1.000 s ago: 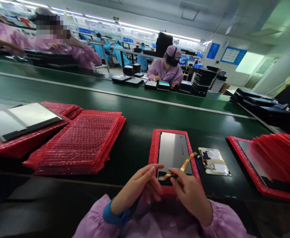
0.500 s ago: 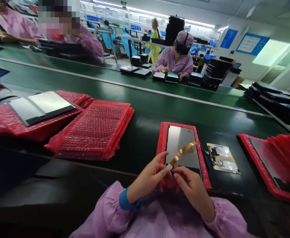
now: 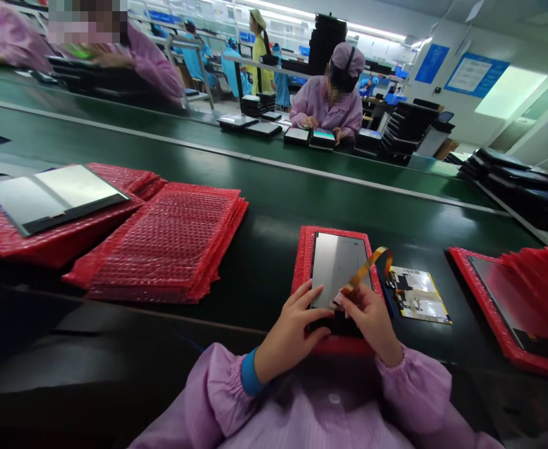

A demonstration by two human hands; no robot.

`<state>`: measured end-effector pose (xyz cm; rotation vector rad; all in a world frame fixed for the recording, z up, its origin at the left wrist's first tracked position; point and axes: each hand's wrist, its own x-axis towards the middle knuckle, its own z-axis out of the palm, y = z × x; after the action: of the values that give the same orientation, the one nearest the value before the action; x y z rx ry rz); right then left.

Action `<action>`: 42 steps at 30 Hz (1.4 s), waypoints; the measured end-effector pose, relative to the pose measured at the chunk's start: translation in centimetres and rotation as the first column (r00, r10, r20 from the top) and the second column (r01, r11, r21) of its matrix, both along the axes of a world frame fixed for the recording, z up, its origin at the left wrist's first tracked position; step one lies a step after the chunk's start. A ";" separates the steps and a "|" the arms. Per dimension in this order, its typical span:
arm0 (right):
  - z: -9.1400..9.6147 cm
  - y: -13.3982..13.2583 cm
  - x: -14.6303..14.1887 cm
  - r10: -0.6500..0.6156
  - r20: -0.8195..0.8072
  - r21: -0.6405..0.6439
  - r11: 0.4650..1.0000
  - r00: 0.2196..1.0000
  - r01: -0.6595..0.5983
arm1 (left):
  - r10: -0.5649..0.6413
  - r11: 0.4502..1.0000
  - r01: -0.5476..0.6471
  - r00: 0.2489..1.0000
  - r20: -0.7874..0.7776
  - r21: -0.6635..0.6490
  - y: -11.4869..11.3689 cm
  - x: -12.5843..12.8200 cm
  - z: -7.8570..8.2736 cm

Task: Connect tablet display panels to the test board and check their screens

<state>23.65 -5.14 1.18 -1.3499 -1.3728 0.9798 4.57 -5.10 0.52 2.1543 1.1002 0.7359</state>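
A grey-backed display panel [image 3: 332, 265] lies on red bubble wrap [image 3: 303, 255] in front of me. My left hand [image 3: 293, 330] rests at the panel's lower left with fingers stretched apart, touching its edge. At the panel's lower right, my right hand [image 3: 371, 321] pinches the end of a gold flex ribbon cable [image 3: 370, 265] between thumb and fingers. That cable arcs up and over to a yellow-edged circuit board [image 3: 424, 296] just right of the panel. Whether the cable's end touches the panel's connector I cannot tell, since my fingers cover it.
Stacked red bubble-wrap sleeves [image 3: 175, 237] lie to the left, beside another bare panel [image 3: 58, 193]. On the right sits a wrapped panel [image 3: 503, 293] under more red sleeves. Across the green bench [image 3: 199, 165], a co-worker in pink [image 3: 321, 103] handles tablets.
My right hand has taken the cable's end and lifted it rightward, bending the cable into a higher loop. My left hand has let go of the cable and spread onto the panel's edge.
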 end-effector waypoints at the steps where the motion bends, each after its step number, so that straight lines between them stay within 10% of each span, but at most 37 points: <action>1: -0.2 0.0 0.0 0.008 0.009 0.009 1.000 1.000 -0.008 | -0.016 0.999 0.016 1.000 0.017 -0.034 0.1 0.0 -0.2; 14: -1.2 0.6 0.4 0.198 0.151 -0.069 0.980 0.969 -0.189 | -0.069 0.998 0.071 0.981 0.180 -0.001 0.3 -0.9 -2.0; 42: -1.0 0.4 0.1 0.203 0.221 -0.041 0.979 0.954 -0.199 | -0.072 0.980 0.044 0.987 0.141 0.192 -0.1 -0.8 -2.4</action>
<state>23.77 -4.69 0.19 -1.3873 -1.7029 0.9970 3.79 -5.18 -1.88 2.2366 0.9183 0.9898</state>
